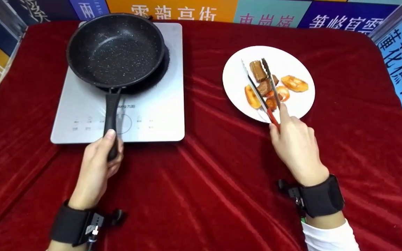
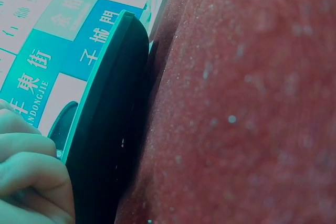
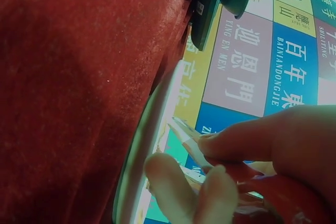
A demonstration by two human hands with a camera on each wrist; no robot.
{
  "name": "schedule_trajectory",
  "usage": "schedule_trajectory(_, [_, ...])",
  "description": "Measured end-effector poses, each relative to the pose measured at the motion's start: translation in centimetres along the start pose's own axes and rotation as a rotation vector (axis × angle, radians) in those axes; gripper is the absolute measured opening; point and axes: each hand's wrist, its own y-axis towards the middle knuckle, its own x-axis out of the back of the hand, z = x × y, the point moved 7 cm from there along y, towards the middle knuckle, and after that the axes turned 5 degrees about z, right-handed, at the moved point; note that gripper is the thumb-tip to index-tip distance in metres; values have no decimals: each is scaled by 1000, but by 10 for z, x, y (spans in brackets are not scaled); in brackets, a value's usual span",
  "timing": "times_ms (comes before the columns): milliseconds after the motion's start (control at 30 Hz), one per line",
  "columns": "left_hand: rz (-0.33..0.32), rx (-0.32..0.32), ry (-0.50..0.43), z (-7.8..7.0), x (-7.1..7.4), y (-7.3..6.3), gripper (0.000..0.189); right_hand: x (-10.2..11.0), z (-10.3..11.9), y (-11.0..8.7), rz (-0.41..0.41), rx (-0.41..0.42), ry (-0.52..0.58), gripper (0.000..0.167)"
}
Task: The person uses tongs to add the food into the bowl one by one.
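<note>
My left hand (image 1: 98,158) grips the black handle of a speckled frying pan (image 1: 120,52), its thumb lying along the top. The pan's bowl sits over the back of a silver induction cooktop (image 1: 168,115) and holds nothing. With my right hand (image 1: 297,148) I hold metal tongs (image 1: 257,92) with red on the handles. The parted arms of the tongs reach over a white plate (image 1: 234,69), straddling brown food pieces (image 1: 257,71). Orange-yellow slices (image 1: 294,83) lie around them on the plate. In the right wrist view, the fingers (image 3: 241,135) close around the tongs near the plate's rim.
A dark red velvet cloth (image 1: 201,181) covers the table, with folds running across it. Colourful panels with Chinese characters (image 1: 173,10) stand along the back and sides. Metal posts (image 1: 393,19) rise at the back corners. Black camera straps (image 1: 321,197) circle both wrists.
</note>
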Motion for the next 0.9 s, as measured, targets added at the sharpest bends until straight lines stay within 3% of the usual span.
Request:
schedule_trajectory(433, [5,-9,-8,1,0,1,39,-1,4,-2,6,49,1,42])
schedule_trajectory(700, [0,-1,0,0,0,0,39,6,3,-5,24,26,-22,46])
schedule_trajectory(900, [-20,12,22,2,2,0,41,2,-5,0,87,26,55,42])
